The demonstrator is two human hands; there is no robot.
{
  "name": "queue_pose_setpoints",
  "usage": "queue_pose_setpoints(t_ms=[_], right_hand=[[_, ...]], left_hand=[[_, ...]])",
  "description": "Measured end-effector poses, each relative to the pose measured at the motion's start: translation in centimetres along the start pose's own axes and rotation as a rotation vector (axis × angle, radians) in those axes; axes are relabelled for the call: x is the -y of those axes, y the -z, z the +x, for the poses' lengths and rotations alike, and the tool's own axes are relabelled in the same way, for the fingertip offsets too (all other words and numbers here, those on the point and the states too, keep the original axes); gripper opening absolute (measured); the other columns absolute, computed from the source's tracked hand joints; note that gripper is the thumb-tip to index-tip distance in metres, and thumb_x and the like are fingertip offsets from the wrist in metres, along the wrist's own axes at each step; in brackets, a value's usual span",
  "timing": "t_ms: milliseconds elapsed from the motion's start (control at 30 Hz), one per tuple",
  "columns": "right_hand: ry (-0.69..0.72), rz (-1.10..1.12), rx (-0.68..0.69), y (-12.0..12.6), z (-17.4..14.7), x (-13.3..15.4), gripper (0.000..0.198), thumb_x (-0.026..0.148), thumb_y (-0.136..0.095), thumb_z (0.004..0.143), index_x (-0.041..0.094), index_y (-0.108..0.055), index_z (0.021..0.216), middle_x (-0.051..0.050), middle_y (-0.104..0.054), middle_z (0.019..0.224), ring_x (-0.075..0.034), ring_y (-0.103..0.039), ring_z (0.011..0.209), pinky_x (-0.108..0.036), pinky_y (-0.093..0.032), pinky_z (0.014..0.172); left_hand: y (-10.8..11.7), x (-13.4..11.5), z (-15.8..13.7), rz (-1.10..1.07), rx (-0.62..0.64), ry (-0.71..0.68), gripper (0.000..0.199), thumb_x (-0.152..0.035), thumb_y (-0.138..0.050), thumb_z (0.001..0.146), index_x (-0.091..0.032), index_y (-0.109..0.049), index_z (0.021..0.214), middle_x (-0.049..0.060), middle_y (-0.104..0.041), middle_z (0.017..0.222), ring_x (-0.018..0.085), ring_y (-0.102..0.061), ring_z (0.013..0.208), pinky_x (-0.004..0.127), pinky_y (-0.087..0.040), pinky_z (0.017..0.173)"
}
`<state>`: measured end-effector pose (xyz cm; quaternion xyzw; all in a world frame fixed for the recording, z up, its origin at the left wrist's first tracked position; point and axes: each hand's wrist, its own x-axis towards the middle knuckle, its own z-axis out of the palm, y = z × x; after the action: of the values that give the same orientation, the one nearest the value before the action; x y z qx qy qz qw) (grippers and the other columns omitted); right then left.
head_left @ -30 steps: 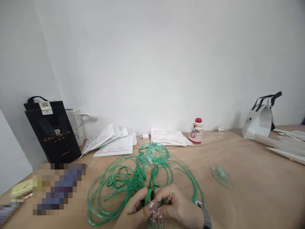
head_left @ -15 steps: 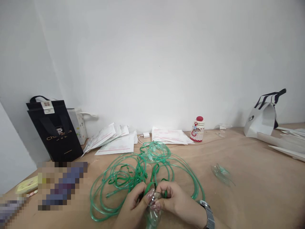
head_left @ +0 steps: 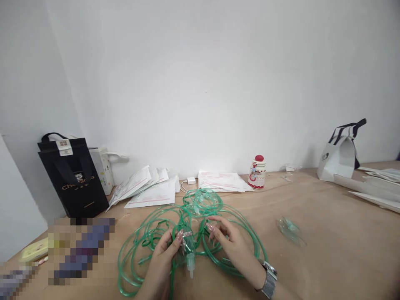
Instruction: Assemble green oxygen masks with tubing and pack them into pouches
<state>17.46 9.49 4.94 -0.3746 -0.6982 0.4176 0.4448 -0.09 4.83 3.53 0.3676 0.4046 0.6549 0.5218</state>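
a: what is the left hand (head_left: 166, 248) doing?

b: it is pinching the left edge of a clear mask (head_left: 188, 245), its thumb and fingers closing on the rim.

a: and the right hand (head_left: 230, 238)?

b: it is curving half open, thumb and forefinger tips meeting a green strap (head_left: 201, 233) just right of the mask. i can't tell whether it is gripping the strap. a silvery watch (head_left: 269, 280) is circling that wrist.

a: where is the mask sitting?

b: it is lying between the two hands, near side, middle of the table (head_left: 312, 266), with its pale connector (head_left: 190, 263) pointing nearer still. i can't tell whether it is touching the tabletop.

a: what is surrounding it?

b: green tubing (head_left: 256, 248) is looping wide to left and right, and more clear masks (head_left: 204, 198) are lying beyond, on the far side.

a: anything by the wall?

b: white packets (head_left: 153, 196) are leaning at far left, and a red-capped bottle (head_left: 257, 172) is standing upright, far and right of the middle.
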Motion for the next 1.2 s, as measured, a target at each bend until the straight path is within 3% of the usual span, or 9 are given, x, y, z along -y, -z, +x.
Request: queue_pose_setpoints(t_ms=[100, 233, 400, 633, 900, 1200], right_hand=[[0.158, -0.1, 0.021, -0.2, -0.5, 0.7, 0.023, 0.037, -0.053, 0.08, 0.02, -0.06, 0.094, -0.004, -0.056, 0.083, -0.019, -0.053, 0.079, -0.032, -0.042, 0.073], [0.2, -0.091, 0.074, -0.5, -0.8, 0.9, 0.024, 0.035, -0.059, 0.077, 0.023, -0.06, 0.097, -0.004, -0.054, 0.091, -0.019, -0.05, 0.087, -0.032, -0.041, 0.079], [0.099, 0.081, -0.019, -0.2, 0.1, 0.2, 0.032, 0.047, -0.051, 0.079, 0.019, -0.062, 0.088, -0.006, -0.057, 0.087, -0.02, -0.052, 0.084, -0.032, -0.041, 0.076], [-0.151, 0.32, 0.152, -0.7, -0.1, 0.4, 0.045, 0.059, -0.052, 0.071, 0.015, -0.061, 0.066, -0.002, -0.055, 0.066, -0.016, -0.049, 0.068, -0.027, -0.036, 0.066], [-0.163, 0.299, 0.229, -1.0, -0.3, 0.0, 0.048, 0.061, -0.056, 0.067, 0.014, -0.051, 0.056, 0.005, -0.034, 0.055, -0.009, -0.028, 0.054, -0.023, -0.02, 0.051], [-0.165, 0.275, 0.227, -1.0, -0.3, 0.0, 0.049, 0.062, -0.053, 0.067, 0.016, -0.044, 0.055, 0.004, -0.031, 0.057, -0.009, -0.026, 0.055, -0.023, -0.019, 0.052]], left_hand=[[0.0, 0.5, -0.1, -0.028, 0.048, 0.018, 0.022, -0.035, -0.074, 0.059, -0.017, -0.063, 0.066, -0.003, -0.054, 0.062, 0.012, -0.049, 0.065, 0.022, -0.038, 0.064], [-0.3, 1.2, -0.4, -0.071, 0.139, 0.057, 0.015, -0.03, -0.072, 0.063, -0.018, -0.063, 0.065, -0.004, -0.051, 0.059, 0.011, -0.047, 0.061, 0.021, -0.038, 0.06], [-0.4, 1.0, -0.5, -0.252, 0.248, 0.156, 0.011, -0.027, -0.07, 0.067, -0.019, -0.065, 0.073, 0.0, -0.06, 0.07, 0.012, -0.052, 0.067, 0.021, -0.039, 0.065], [-1.0, 0.6, -1.0, -0.334, 0.264, 0.24, 0.011, -0.024, -0.072, 0.064, -0.018, -0.063, 0.065, -0.002, -0.061, 0.062, 0.009, -0.052, 0.058, 0.019, -0.036, 0.057], [-0.6, 1.4, -0.6, -0.331, 0.255, 0.257, 0.014, -0.025, -0.072, 0.065, -0.016, -0.061, 0.065, -0.001, -0.062, 0.063, 0.009, -0.054, 0.058, 0.02, -0.037, 0.056], [-0.5, 1.5, -0.4, -0.298, 0.258, 0.273, 0.019, -0.033, -0.071, 0.065, -0.016, -0.063, 0.071, 0.001, -0.062, 0.068, 0.011, -0.055, 0.059, 0.023, -0.038, 0.056]])
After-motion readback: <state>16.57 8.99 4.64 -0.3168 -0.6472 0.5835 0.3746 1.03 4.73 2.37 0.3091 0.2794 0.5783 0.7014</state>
